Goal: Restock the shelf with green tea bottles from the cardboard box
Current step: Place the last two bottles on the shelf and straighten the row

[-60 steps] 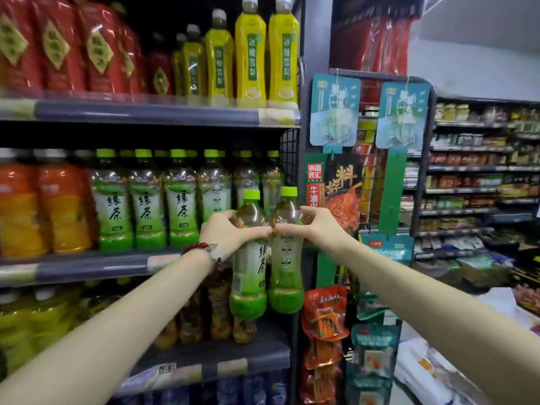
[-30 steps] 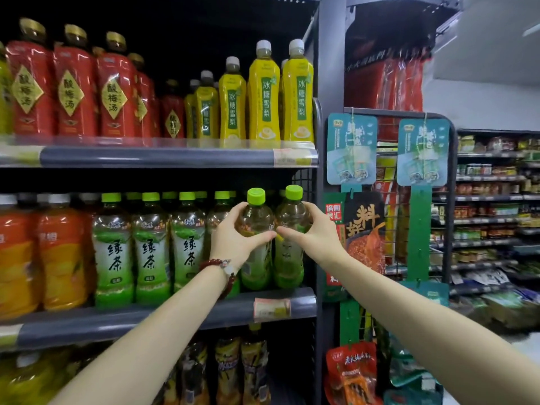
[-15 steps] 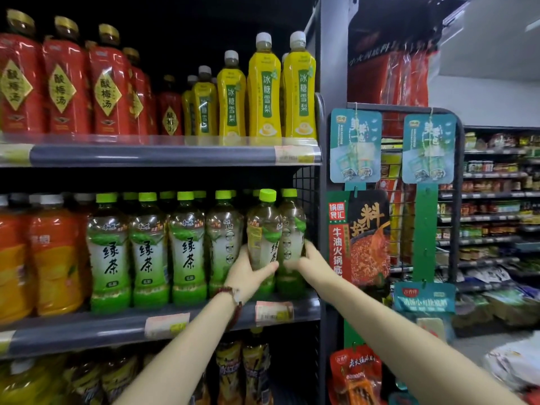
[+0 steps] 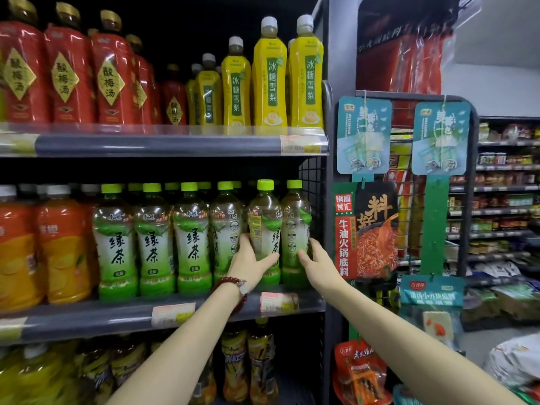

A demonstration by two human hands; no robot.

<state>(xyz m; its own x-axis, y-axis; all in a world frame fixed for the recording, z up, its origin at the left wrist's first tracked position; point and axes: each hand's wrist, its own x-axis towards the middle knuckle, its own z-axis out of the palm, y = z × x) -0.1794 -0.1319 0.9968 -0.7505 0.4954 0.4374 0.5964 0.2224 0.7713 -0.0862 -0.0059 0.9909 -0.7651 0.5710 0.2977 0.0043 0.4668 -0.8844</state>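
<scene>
From the head camera, both arms reach forward to the middle shelf [image 4: 204,312], where a row of green tea bottles [image 4: 155,244] stands upright along the front edge. The left hand [image 4: 248,263], with a red bead bracelet [image 4: 230,283] on its wrist, has its fingers [image 4: 267,260] wrapped round the lower body of one green tea bottle [image 4: 264,226], which stands on the shelf second from the right end. The right hand [image 4: 317,266] grips the last bottle [image 4: 295,229] at the right end, beside the wire mesh side panel [image 4: 312,185], thumb in front and the other fingers hidden behind it. The two held bottles touch each other. Orange drink bottles [image 4: 43,249] stand to the left on the same shelf; red bottles [image 4: 67,74] and yellow bottles [image 4: 271,77] fill the shelf above. Hanging snack packs [image 4: 368,229] are just right of the upright. The cardboard box is out of view.
</scene>
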